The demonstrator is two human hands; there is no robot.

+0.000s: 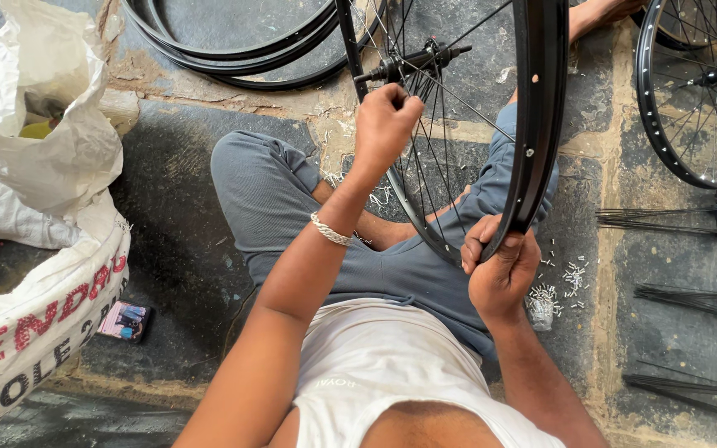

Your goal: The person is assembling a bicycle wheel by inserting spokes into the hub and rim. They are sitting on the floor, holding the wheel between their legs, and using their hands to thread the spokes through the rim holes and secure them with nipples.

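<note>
"What colours do you see?"

"I see a black wheel rim [541,124] with shiny silver spokes [446,158]. My shorts [275,199] are blue-grey and my vest [375,365] is white."

"Anything else?"

"A silver bracelet [329,230] on my wrist, a white sack [35,307] with red and black letters, and little silver spoke nipples [570,278] on the grey floor [168,191]."

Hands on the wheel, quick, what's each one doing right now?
Left hand: closed, pinching among the spokes near the hub.
Right hand: closed, gripping the black rim.
</note>
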